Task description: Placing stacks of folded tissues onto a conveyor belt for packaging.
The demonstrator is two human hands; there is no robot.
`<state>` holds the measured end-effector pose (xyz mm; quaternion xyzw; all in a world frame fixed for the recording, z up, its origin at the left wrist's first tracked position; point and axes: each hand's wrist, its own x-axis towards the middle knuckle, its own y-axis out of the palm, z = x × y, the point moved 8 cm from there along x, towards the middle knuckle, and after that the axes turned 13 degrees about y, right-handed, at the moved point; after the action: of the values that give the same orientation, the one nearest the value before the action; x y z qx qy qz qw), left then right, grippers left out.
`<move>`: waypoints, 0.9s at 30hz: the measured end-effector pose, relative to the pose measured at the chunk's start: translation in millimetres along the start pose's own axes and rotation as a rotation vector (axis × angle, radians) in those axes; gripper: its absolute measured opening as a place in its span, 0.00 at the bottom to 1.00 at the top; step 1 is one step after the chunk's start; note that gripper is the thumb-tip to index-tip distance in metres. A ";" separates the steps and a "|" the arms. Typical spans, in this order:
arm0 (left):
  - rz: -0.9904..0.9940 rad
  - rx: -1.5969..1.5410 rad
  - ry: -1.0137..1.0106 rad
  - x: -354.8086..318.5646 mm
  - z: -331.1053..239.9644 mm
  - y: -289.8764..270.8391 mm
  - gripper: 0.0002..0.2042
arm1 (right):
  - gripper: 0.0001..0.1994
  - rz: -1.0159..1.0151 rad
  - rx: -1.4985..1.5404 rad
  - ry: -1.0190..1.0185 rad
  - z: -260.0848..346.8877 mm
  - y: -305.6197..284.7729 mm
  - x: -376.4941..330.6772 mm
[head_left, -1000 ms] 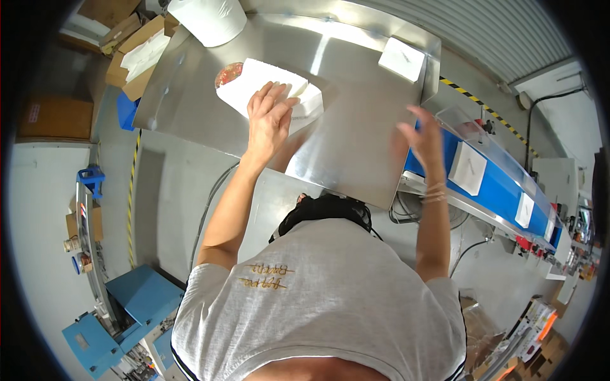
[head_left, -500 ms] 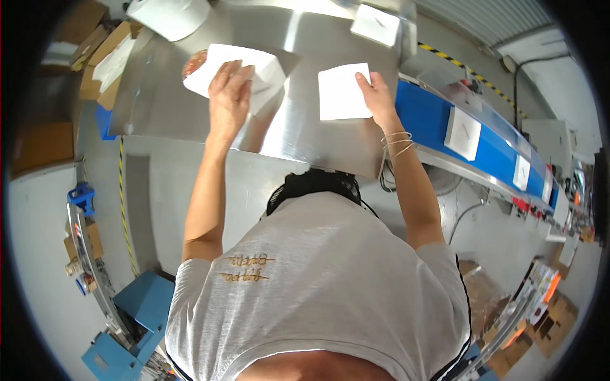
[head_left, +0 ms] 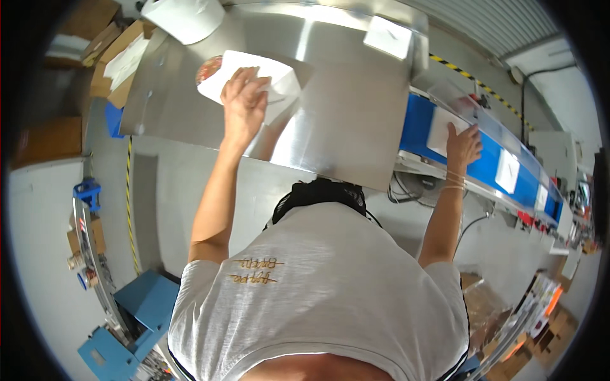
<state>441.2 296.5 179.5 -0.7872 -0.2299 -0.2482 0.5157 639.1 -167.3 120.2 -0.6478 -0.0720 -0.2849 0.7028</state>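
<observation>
My left hand (head_left: pixel 244 101) is on a white, folded paper-like packet (head_left: pixel 284 92) at the left of the metal table, its fingers bent and closed against the top. A round, red-patterned thing (head_left: pixel 208 68) shows from under the packet's left edge, the rest of it hidden. Over the blue conveyor belt (head_left: pixel 416 120), my right hand (head_left: pixel 464 147) has its thumb and fingers apart. Beneath and beside its fingers lies a flat white square packet (head_left: pixel 440 130), partly covered by the hand.
More white packets (head_left: pixel 507 171) lie farther along the belt, beside a clear guard (head_left: pixel 502 130). Another white packet (head_left: pixel 387 38) is at the table's far right corner. A white tub (head_left: pixel 184 19) stands far left, near open cardboard boxes (head_left: pixel 121 66).
My right hand has moved right from the table to the belt, set the white square packet down there and opened. My left hand stays on the folded packet. The view has shifted slightly.
</observation>
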 end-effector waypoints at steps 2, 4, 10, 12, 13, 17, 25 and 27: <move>0.012 -0.014 -0.019 0.5 -3.9 2.0 0.15 | 0.30 0.050 0.034 -0.041 46.1 -28.8 -9.9; 0.027 0.010 -0.008 -0.6 -4.2 -0.4 0.15 | 0.25 0.290 0.551 -0.441 123.3 -22.6 -43.9; 0.169 -0.039 0.077 4.4 -4.9 6.6 0.16 | 0.23 1.109 1.033 -0.814 300.5 -44.1 -149.5; 0.157 -0.030 0.054 11.0 -5.2 1.8 0.15 | 0.23 1.085 1.035 -0.962 319.7 -34.9 -165.6; 0.138 -0.018 0.041 9.8 1.0 0.1 0.15 | 0.21 1.328 1.049 -0.804 318.7 -23.9 -168.9; 0.054 0.124 0.068 9.1 20.1 -3.8 0.17 | 0.20 1.436 1.232 -0.353 299.6 7.3 -157.1; 0.071 0.172 0.069 6.1 18.4 -0.6 0.15 | 0.23 1.517 1.454 0.045 256.5 -27.9 -136.4; 0.058 0.180 0.075 4.1 17.5 -0.6 0.16 | 0.23 1.508 1.491 0.026 251.3 -41.0 -133.2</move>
<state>446.7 313.4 176.5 -0.7341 -0.2090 -0.2405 0.5997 576.0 112.8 131.0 0.0732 0.1995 0.3343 0.9182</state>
